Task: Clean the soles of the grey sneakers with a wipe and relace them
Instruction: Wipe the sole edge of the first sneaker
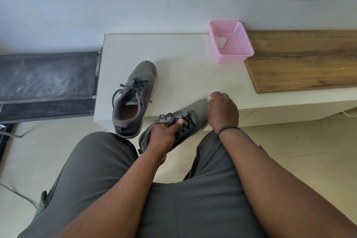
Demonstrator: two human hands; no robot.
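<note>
Grey-trousered lap (108, 179) fills bottom of view, both bare forearms reaching fwd. Left hand (164, 135) grips one grey sneaker (185, 120) at its collar, thumb over the black laces, shoe held off the table btwn the knees, toe pointing up-right. Right hand (222, 110) curled at the toe w/ a white wipe (210, 98) pinched, only a scrap showing. Second sneaker (133, 96) stands upright on white table (183, 63), near edge, laced loosely. Pink basket (230, 41) w/ a crumpled wipe sits at back, touching wood board (301, 60).
</note>
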